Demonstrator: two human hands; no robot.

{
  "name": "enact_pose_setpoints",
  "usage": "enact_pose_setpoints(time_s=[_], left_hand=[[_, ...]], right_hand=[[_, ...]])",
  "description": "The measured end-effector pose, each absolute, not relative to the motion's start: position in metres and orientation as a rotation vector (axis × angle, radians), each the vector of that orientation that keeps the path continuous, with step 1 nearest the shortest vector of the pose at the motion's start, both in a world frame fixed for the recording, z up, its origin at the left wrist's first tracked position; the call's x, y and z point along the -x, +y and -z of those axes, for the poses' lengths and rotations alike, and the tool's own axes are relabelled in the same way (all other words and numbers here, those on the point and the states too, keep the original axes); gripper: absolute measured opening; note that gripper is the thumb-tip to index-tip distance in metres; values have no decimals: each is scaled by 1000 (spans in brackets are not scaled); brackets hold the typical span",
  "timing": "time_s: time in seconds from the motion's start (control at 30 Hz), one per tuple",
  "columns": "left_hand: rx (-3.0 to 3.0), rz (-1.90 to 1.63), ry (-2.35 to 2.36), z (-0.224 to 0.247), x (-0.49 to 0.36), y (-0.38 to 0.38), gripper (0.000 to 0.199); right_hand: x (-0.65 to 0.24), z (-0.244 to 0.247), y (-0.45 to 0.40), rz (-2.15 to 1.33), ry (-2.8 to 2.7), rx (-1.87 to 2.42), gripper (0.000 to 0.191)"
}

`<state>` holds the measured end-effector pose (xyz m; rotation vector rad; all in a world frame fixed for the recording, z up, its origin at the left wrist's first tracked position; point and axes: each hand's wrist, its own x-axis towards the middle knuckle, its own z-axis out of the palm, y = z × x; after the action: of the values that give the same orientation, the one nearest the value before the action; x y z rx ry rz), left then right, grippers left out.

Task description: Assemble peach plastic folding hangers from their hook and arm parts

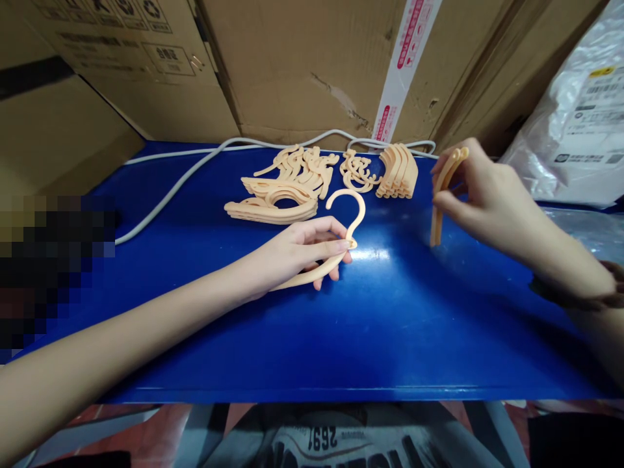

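Observation:
My left hand (316, 250) pinches a cream plastic hanger piece near the middle of the blue table; a curved hook (358, 211) rises from its joint and a curved arm (307, 278) runs down to the left under the fingers. At the right, my right hand (468, 185) is closed round curved cream pieces (437, 218), held upright. Behind my left hand lies a stack of cream hanger arms (273, 209). Beyond it sits a pile of small curved pieces (305, 166), then loose hooks (358, 172) and a neat stack of curved pieces (398, 170).
Cardboard boxes (302, 71) stand along the back of the blue table (380, 351). A white cable (170, 195) loops across the rear and left. Plastic-wrapped packages (575, 130) sit at the back right. The far left is pixelated.

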<state>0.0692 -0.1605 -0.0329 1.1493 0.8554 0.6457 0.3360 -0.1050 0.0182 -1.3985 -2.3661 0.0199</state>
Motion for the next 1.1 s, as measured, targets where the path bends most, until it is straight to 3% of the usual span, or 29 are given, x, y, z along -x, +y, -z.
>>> enact_pose_setpoints(time_s=[0.13,0.27,0.37,0.67,0.97,1.1], left_hand=[[-1108,-652,896,33,-70,-161,10],[-1118,-680,937,34,-69,-160,11],[-1101,-706,946,35,-69,-160,11],[-1051,-762,988,35,-68,-165,21],[-1117,-745,1001,35,-69,-162,16],[-1102,-737,989,34,-69,-162,17]], right_hand=[[-325,-12,-120,-551,-2441,995,10],[-316,-7,-133,-1018,-2344,936,17],[-312,-4,-136,-1153,-2298,951,24],[-306,8,-136,-949,-2465,943,22],[-301,13,-146,-719,-2571,921,43],[-300,16,-147,-549,-2671,971,41]])
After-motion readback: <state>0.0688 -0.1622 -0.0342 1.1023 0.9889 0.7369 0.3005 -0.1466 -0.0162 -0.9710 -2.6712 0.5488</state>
